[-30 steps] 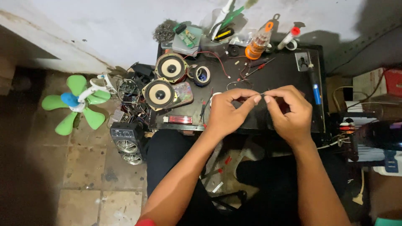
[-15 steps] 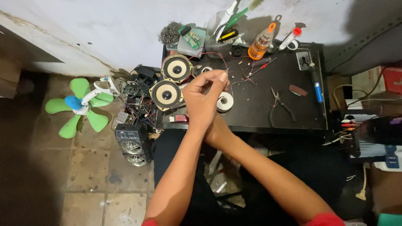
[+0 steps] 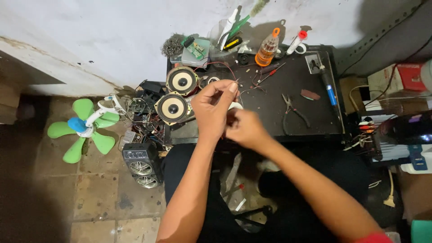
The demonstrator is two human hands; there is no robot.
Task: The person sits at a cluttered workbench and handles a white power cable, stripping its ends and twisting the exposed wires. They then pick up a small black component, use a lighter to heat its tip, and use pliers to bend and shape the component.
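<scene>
My left hand [image 3: 215,108] is raised over the left part of the small black table [image 3: 288,85], its thumb and forefinger pinched on a thin wire [image 3: 245,90] near two round speakers [image 3: 173,108]. My right hand [image 3: 245,130] sits just below and to the right of it, fingers curled and blurred. Whether it grips the same wire is unclear. A white roll of tape [image 3: 236,105] is partly hidden behind both hands.
Pliers [image 3: 292,110] lie on the table's right half, with a blue-tipped tool [image 3: 328,87] further right. An orange bottle [image 3: 267,47], a cup of tools [image 3: 231,33] and a circuit board [image 3: 195,49] line the wall. A green fan [image 3: 83,128] and a black speaker box [image 3: 141,164] stand on the floor.
Both hands moved from the table's front middle to its left side, by the speakers. The right hand then dropped below the left. The pliers became visible.
</scene>
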